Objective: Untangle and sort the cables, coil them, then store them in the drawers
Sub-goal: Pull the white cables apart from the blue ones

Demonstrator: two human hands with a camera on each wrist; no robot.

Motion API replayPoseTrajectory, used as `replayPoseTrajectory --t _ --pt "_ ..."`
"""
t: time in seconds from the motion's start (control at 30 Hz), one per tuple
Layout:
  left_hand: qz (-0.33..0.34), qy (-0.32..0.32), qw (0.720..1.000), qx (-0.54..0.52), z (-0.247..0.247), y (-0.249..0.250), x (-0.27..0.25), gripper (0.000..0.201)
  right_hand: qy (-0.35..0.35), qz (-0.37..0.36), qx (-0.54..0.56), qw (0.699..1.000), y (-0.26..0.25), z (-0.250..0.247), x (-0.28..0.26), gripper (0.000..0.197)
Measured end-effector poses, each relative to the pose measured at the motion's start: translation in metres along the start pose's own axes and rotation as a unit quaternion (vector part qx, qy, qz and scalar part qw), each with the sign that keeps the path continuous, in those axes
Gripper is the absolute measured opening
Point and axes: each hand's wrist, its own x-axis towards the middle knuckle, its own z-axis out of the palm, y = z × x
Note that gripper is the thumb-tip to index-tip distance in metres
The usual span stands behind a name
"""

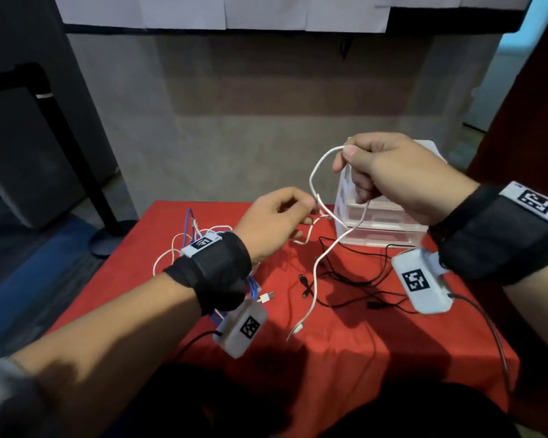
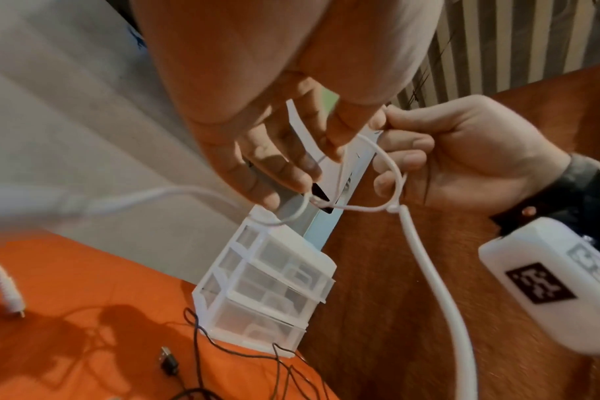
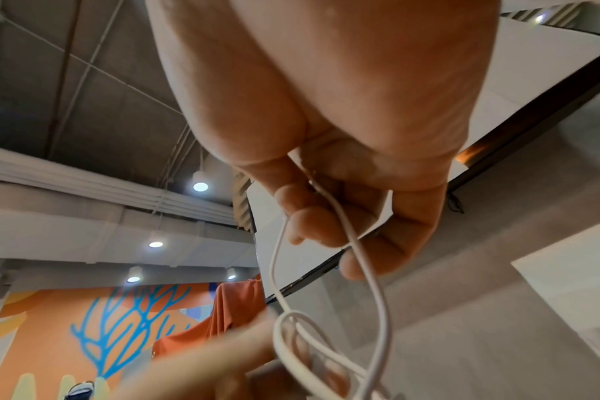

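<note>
Above the red worktop we lift the white cable so its end hangs free. Our left hand pinches the knot while our right hand pinches the loop higher, to pull it apart. Behind stand the drawers, shut and waiting.

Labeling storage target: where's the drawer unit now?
Head view: the drawer unit stands at the red table's far right edge, behind the right hand, black cables before it.

Looks like a big commercial or public building set up for recording rather than anyone's home: bare concrete wall at frame top, exposed ceiling with recessed downlights upper left, a bright orange-and-blue mural lower left, and a red-clothed table.
</note>
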Motion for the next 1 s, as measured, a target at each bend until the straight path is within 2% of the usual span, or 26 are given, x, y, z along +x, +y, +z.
replayPoseTrajectory --t 0.07,0.1,0.17,0.23,0.3,0.37,0.43,0.47,0.5,0.53,0.6,0.7,0.77,0.87,0.9,0.93,0.97,1.0 --pt "-0.028 -0.026 0.999 -0.023 0.003 0.002 -0.008 0.034 -0.008 0.01 0.02 1.0 0.006 0.001 -0.009 0.032" --pt "-0.026 -0.027 0.999 0.004 0.006 -0.001 -0.009 0.035 -0.014 0.016 0.034 0.999 0.008 0.002 -0.014 0.031" --pt "-0.002 -0.017 0.997 0.073 0.014 -0.008 -0.012 0.026 -0.026 0.034 0.062 0.997 0.012 0.005 -0.021 0.03" --pt "-0.007 -0.004 0.997 0.071 0.018 -0.012 -0.011 0.013 -0.027 0.052 0.08 0.995 0.015 0.007 -0.026 0.028" --pt "-0.017 0.001 1.0 0.018 0.019 -0.008 -0.013 0.007 -0.019 0.052 0.068 0.996 0.017 0.006 -0.032 0.02" --pt "0.0 -0.004 1.0 0.013 0.017 -0.003 -0.013 0.01 -0.042 0.048 0.06 0.996 0.022 0.003 -0.039 0.011" --pt "0.023 -0.021 0.999 0.018 0.017 0.003 -0.016 0.011 -0.092 0.05 0.056 0.993 0.027 0.003 -0.048 0.017" --pt "0.027 -0.028 0.999 0.013 0.018 0.006 -0.017 0.012 -0.108 0.048 0.039 0.992 0.03 0.004 -0.051 0.011" --pt "0.028 -0.036 0.999 0.006 0.017 0.008 -0.017 0.013 -0.114 0.048 0.018 0.992 0.03 0.006 -0.053 0.004" --pt "0.033 -0.044 0.998 0.008 0.014 0.009 -0.018 0.013 -0.108 0.051 -0.007 0.993 0.033 0.005 -0.053 0.01" --pt "0.048 -0.058 0.996 0.048 0.006 0.006 -0.018 0.011 -0.092 0.076 -0.032 0.992 0.035 0.001 -0.053 0.018" --pt "0.088 -0.044 0.976 0.194 -0.016 -0.008 -0.015 0.011 -0.109 0.112 0.036 0.987 0.035 -0.008 -0.054 0.018" --pt "0.086 -0.018 0.969 0.232 -0.033 -0.015 -0.013 0.011 -0.135 0.111 0.042 0.984 0.035 -0.009 -0.058 0.02" --pt "0.052 0.014 0.967 0.249 -0.047 -0.016 -0.014 0.01 -0.136 0.126 0.008 0.983 0.04 -0.006 -0.062 0.022" --pt "0.03 0.036 0.974 0.223 -0.048 -0.016 -0.015 0.011 -0.135 0.133 0.023 0.982 0.041 -0.007 -0.062 0.022" --pt "-0.014 0.061 0.988 0.14 -0.047 -0.013 -0.016 0.014 -0.131 0.139 0.049 0.98 0.043 -0.009 -0.061 0.022" --pt "-0.07 0.078 0.995 0.005 -0.046 -0.009 -0.017 0.017 -0.122 0.145 0.077 0.979 0.044 -0.012 -0.061 0.022" --pt "-0.111 0.076 0.98 -0.146 -0.045 -0.002 -0.018 0.02 -0.11 0.151 0.1 0.977 0.046 -0.015 -0.06 0.024"
